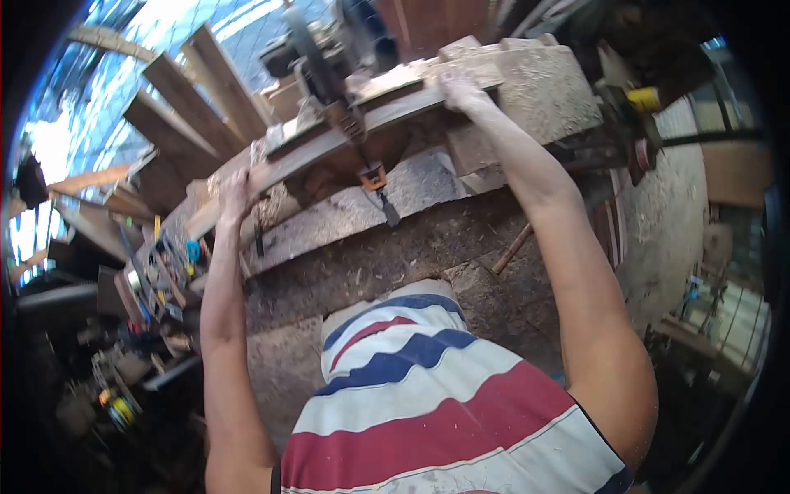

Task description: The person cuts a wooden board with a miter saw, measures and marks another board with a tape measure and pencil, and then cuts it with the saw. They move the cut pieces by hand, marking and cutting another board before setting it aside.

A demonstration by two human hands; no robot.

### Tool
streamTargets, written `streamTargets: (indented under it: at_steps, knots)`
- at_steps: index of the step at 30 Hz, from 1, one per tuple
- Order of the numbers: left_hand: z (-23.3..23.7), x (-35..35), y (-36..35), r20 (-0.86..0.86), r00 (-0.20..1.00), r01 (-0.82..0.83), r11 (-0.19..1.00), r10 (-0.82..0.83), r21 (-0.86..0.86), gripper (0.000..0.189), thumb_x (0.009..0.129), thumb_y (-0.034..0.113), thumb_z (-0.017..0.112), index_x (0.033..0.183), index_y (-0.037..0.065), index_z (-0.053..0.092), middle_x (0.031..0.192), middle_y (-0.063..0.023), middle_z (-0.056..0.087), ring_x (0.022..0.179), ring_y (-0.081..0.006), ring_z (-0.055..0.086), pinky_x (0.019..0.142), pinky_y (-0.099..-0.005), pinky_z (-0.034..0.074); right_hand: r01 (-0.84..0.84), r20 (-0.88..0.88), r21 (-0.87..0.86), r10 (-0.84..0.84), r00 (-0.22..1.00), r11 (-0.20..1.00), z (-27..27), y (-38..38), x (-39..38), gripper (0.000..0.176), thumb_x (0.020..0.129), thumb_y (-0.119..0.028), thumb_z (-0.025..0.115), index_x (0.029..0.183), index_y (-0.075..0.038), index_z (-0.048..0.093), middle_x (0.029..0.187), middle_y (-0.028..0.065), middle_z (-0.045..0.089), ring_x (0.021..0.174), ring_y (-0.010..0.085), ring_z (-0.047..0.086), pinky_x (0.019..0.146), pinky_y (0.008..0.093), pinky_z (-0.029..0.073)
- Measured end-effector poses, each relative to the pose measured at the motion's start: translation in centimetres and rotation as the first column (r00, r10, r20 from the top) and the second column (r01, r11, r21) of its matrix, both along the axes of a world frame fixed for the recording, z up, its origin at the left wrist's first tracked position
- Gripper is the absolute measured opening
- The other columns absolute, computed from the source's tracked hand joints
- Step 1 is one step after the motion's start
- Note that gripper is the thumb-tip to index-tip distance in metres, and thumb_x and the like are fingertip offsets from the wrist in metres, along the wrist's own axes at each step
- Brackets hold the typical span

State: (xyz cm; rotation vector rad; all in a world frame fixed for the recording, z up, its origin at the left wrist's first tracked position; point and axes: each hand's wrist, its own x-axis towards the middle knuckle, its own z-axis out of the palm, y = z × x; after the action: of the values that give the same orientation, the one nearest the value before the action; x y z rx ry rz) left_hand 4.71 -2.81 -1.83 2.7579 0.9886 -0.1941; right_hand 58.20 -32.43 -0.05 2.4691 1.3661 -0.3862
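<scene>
A long wooden board (387, 111) lies across the workbench. Near its left end, my left hand (236, 196) is closed around the wood. My right hand (457, 89) grips the board toward its right end, with the fingers partly hidden. Between the hands, a dark clamp with an orange part (373, 176) crosses the board. Wood shavings cover the bench (547, 90) around and behind the board.
Several upright planks (193, 103) lean at the back left. Hand tools (169, 263) lie at the bench's left end. A metal vise or machine part (638, 144) stands at the right. A wooden handle (513, 249) sticks out below the bench edge.
</scene>
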Motion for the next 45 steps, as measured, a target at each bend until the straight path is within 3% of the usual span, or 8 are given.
streamTargets:
  at_steps: [8, 17, 23, 28, 34, 37, 41, 45]
  knots:
    - [6.6, -6.8, -13.1, 0.026, 1.0, 0.017, 1.0, -0.017, -0.017, 0.06, 0.072, 0.025, 0.096, 0.121, 0.008, 0.066, 0.116, -0.0132, 0.073, 0.115, -0.0369, 0.069, 0.096, -0.0499, 0.054, -0.108, 0.024, 0.33, 0.106, 0.994, 0.938, 1.2, -16.5, -2.9, 0.056, 0.082, -0.005, 0.067, 0.138, -0.006, 0.058, 0.132, 0.023, 0.064, 0.127, 0.0461, 0.059, 0.108, 0.0643, 0.042]
    - [-6.1, -16.8, -30.6, -0.098, 0.995, -0.047, 0.963, 0.021, -0.265, 0.081, 0.064, 0.021, 0.097, 0.137, 0.012, 0.062, 0.139, -0.0117, 0.061, 0.133, -0.0321, 0.056, 0.111, -0.0479, 0.044, 0.324, -0.253, 0.395, -0.237, 0.938, 0.86, 4.7, -40.1, -26.6, 0.06, 0.071, 0.002, 0.068, 0.131, -0.005, 0.063, 0.117, 0.0233, 0.067, 0.116, 0.0471, 0.065, 0.099, 0.054, 0.052]
    - [-1.0, -18.4, -29.6, -0.205, 0.973, -0.192, 0.866, 0.106, -0.462, 0.13, 0.068, 0.032, 0.101, 0.174, 0.015, 0.027, 0.18, -0.0199, 0.025, 0.166, -0.0436, 0.022, 0.135, -0.0559, 0.023, 0.158, -0.165, 0.236, -0.12, 0.979, 0.959, 1.3, -33.1, -40.3, 0.066, 0.069, -0.008, 0.075, 0.134, -0.008, 0.06, 0.127, 0.0152, 0.059, 0.131, 0.0382, 0.052, 0.115, 0.0624, 0.034]
    - [4.2, -18.9, -30.2, 0.004, 0.993, 0.118, 0.955, -0.122, -0.272, 0.119, 0.075, 0.035, 0.097, 0.171, 0.011, 0.031, 0.178, -0.0199, 0.028, 0.166, -0.0404, 0.023, 0.135, -0.0569, 0.022, -0.049, -0.199, 0.311, 0.116, 0.973, 0.949, -2.0, -21.1, -48.5, 0.052, 0.077, -0.014, 0.074, 0.128, -0.009, 0.068, 0.126, 0.0148, 0.065, 0.135, 0.0395, 0.053, 0.124, 0.0681, 0.027]
    - [-6.0, -20.0, -29.5, 0.102, 0.977, 0.208, 0.951, -0.189, -0.227, 0.087, 0.076, 0.019, 0.09, 0.152, 0.008, 0.05, 0.157, -0.0174, 0.055, 0.149, -0.0358, 0.049, 0.123, -0.0521, 0.038, -0.145, -0.147, 0.38, 0.214, 0.966, 0.914, -8.0, -17.1, -52.6, 0.063, 0.092, -0.021, 0.065, 0.153, -0.005, 0.058, 0.16, 0.0258, 0.052, 0.16, 0.0471, 0.033, 0.132, 0.0636, 0.019]
    - [-6.6, -20.1, -29.5, 0.165, 0.97, 0.213, 0.952, -0.179, -0.219, 0.076, 0.072, 0.014, 0.09, 0.14, 0.008, 0.056, 0.135, -0.0124, 0.066, 0.128, -0.0324, 0.062, 0.104, -0.0464, 0.047, 0.337, -0.368, 0.437, -0.176, 0.913, 0.834, -3.0, -20.0, -48.8, 0.071, 0.094, -0.029, 0.069, 0.158, -0.003, 0.053, 0.156, 0.0301, 0.055, 0.154, 0.0444, 0.043, 0.129, 0.0529, 0.032]
    - [-6.6, -20.2, -29.2, 0.189, 0.967, 0.216, 0.947, -0.173, -0.238, 0.077, 0.071, 0.014, 0.09, 0.14, 0.009, 0.057, 0.133, -0.0117, 0.066, 0.128, -0.0318, 0.062, 0.102, -0.0468, 0.048, 0.877, -0.77, 0.13, -0.51, 0.383, 0.462, -8.1, -23.4, -44.1, 0.08, 0.099, -0.047, 0.074, 0.157, 0.002, 0.052, 0.151, 0.0292, 0.061, 0.146, 0.0412, 0.056, 0.121, 0.0458, 0.045]
    - [-6.7, -20.0, -29.3, 0.216, 0.957, 0.24, 0.945, -0.192, -0.223, 0.078, 0.07, 0.014, 0.091, 0.14, 0.009, 0.058, 0.134, -0.012, 0.066, 0.129, -0.0319, 0.061, 0.105, -0.0468, 0.048, 0.769, -0.722, 0.248, -0.417, 0.552, 0.59, -10.4, -24.1, -44.5, 0.073, 0.1, -0.051, 0.075, 0.147, 0.003, 0.063, 0.142, 0.0266, 0.069, 0.133, 0.0407, 0.066, 0.113, 0.0465, 0.051]
